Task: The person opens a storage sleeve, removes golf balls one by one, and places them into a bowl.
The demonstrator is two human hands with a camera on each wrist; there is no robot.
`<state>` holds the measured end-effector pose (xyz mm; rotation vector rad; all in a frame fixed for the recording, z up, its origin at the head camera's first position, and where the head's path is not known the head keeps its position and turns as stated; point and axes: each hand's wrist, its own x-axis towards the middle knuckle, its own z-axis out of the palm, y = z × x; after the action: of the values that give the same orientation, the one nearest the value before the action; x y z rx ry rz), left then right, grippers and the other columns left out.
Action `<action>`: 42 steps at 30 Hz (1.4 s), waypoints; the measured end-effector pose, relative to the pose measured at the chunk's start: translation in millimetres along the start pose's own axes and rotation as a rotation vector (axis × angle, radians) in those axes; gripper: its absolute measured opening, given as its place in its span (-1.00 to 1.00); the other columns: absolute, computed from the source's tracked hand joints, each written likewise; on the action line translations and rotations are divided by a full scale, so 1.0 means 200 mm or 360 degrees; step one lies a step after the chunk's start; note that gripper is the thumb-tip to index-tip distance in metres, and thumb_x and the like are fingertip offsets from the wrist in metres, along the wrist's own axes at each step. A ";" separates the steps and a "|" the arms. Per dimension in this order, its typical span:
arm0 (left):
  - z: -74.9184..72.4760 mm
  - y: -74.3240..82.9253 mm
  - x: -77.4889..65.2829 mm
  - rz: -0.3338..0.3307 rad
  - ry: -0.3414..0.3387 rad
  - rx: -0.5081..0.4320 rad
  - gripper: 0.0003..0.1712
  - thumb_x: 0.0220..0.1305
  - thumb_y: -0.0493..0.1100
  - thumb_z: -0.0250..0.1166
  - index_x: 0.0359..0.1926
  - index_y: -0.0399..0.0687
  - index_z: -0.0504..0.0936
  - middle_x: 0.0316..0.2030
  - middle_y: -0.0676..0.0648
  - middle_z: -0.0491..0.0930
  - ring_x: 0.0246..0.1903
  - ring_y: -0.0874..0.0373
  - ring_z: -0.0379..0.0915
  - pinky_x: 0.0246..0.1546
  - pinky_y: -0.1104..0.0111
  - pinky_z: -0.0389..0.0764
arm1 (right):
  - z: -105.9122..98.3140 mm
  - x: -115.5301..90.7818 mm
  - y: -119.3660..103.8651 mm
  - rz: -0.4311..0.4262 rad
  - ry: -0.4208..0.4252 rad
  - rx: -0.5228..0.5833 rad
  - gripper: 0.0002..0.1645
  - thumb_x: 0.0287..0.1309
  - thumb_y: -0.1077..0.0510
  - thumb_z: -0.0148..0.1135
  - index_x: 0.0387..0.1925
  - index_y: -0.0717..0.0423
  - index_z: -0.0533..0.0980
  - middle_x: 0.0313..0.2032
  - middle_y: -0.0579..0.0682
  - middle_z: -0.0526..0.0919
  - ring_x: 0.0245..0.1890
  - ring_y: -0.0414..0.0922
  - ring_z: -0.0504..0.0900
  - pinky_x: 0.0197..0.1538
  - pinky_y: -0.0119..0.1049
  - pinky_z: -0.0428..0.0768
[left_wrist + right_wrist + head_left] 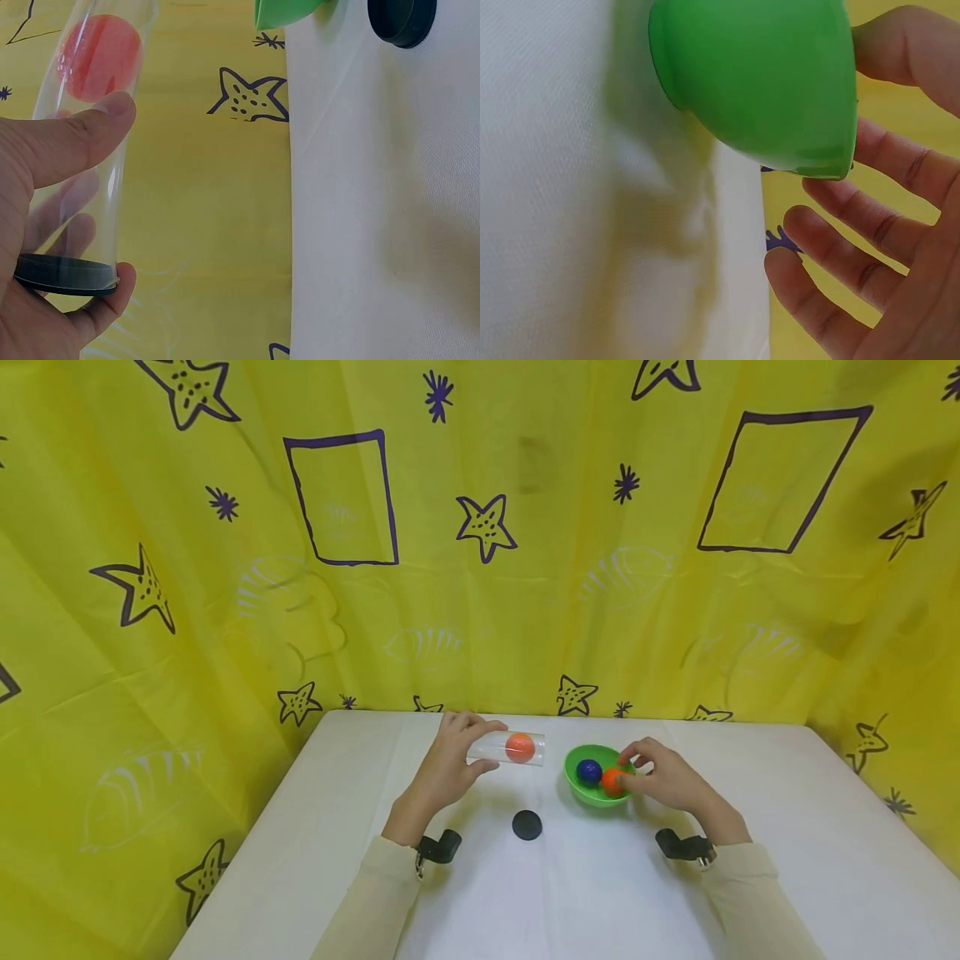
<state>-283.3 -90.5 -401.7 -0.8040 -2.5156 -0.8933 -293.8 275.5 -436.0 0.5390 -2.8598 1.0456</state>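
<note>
My left hand [448,764] grips a clear tube [487,747], tilted nearly level above the table. Inside the tube, toward its right end, is an orange ball [520,747]. The left wrist view shows a black cap [67,274] on the tube's hand-side end, by my fingers. My right hand [667,774] reaches over the right rim of a green bowl [597,799]. Its thumb and index finger pinch a second orange ball [612,782] in the bowl, beside a dark blue ball [588,772]. In the right wrist view the bowl wall hides both balls and these fingertips; the other fingers are spread outside.
A loose black cap [527,825] lies on the white table [570,893], nearer to me than the tube and bowl. A yellow curtain [480,602] with stars and fish hangs behind the table and along both sides.
</note>
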 end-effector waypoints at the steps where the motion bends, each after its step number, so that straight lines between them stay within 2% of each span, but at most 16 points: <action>1: 0.00 0.00 0.00 0.0001 0.0002 -0.0001 -0.41 0.13 -0.25 0.54 0.20 0.12 0.65 0.03 -0.09 0.56 0.10 -0.02 0.27 0.03 0.17 0.52 | 0.00 0.00 0.00 -0.0002 0.0006 0.0006 -0.73 0.20 0.09 0.41 -0.13 0.13 0.60 -0.02 0.13 0.60 -0.01 0.12 0.58 -0.06 -0.12 0.58; 8: 0.01 0.00 0.00 0.0009 -0.0007 0.0009 -0.41 0.14 -0.23 0.54 0.21 0.13 0.65 0.02 -0.08 0.56 0.10 -0.01 0.27 0.03 0.18 0.50 | -0.01 0.00 -0.02 0.0007 0.0036 0.0014 -0.77 0.24 0.11 0.38 -0.13 0.14 0.61 -0.01 0.14 0.60 0.02 0.17 0.58 0.03 0.02 0.62; 21: 0.02 0.00 -0.02 0.0002 -0.0018 -0.0032 -0.42 0.14 -0.23 0.53 0.21 0.13 0.64 0.04 -0.11 0.56 0.12 -0.02 0.27 0.04 0.16 0.51 | -0.03 -0.01 -0.11 -0.0070 0.0177 0.0007 -0.80 0.33 0.15 0.32 -0.10 0.18 0.60 -0.03 0.14 0.64 0.01 0.13 0.58 0.04 0.04 0.63; 25: 0.02 -0.01 -0.01 0.0006 -0.0008 -0.0019 -0.41 0.14 -0.23 0.54 0.21 0.14 0.64 0.04 -0.09 0.56 0.12 -0.01 0.27 0.05 0.16 0.51 | -0.04 -0.01 -0.16 -0.0111 0.0200 0.0006 -0.79 0.33 0.17 0.32 -0.08 0.19 0.60 -0.07 0.10 0.67 -0.03 0.07 0.61 0.04 -0.02 0.63; 31: 0.03 -0.01 -0.01 0.0012 -0.0003 0.0003 -0.41 0.14 -0.23 0.54 0.22 0.13 0.64 0.04 -0.08 0.56 0.12 0.00 0.27 0.03 0.18 0.52 | -0.03 0.00 -0.25 -0.0168 0.0173 0.0053 -0.80 0.34 0.19 0.31 -0.07 0.20 0.61 -0.16 0.00 0.72 -0.13 -0.07 0.64 -0.03 -0.30 0.63; 38: 0.03 0.01 -0.01 0.0013 -0.0010 -0.0008 -0.40 0.13 -0.25 0.54 0.22 0.13 0.65 0.06 -0.11 0.57 0.13 -0.01 0.27 0.04 0.16 0.53 | 0.02 0.01 -0.35 -0.0188 0.0095 0.0115 -0.75 0.34 0.17 0.30 -0.01 0.19 0.59 -0.17 -0.06 0.71 -0.15 -0.14 0.61 0.00 -0.28 0.63; 42: 0.02 0.02 0.00 0.0006 -0.0007 0.0009 -0.40 0.13 -0.24 0.55 0.21 0.14 0.65 0.06 -0.07 0.56 0.13 -0.01 0.27 0.05 0.17 0.54 | 0.06 0.02 -0.40 -0.0273 0.0061 0.0151 -0.70 0.33 0.16 0.32 0.04 0.16 0.56 -0.21 -0.08 0.69 -0.19 -0.17 0.61 -0.03 -0.30 0.65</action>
<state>-281.4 -85.2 -403.5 -0.8099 -2.5185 -0.8836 -269.9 210.1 -394.8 0.7473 -2.6847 1.1525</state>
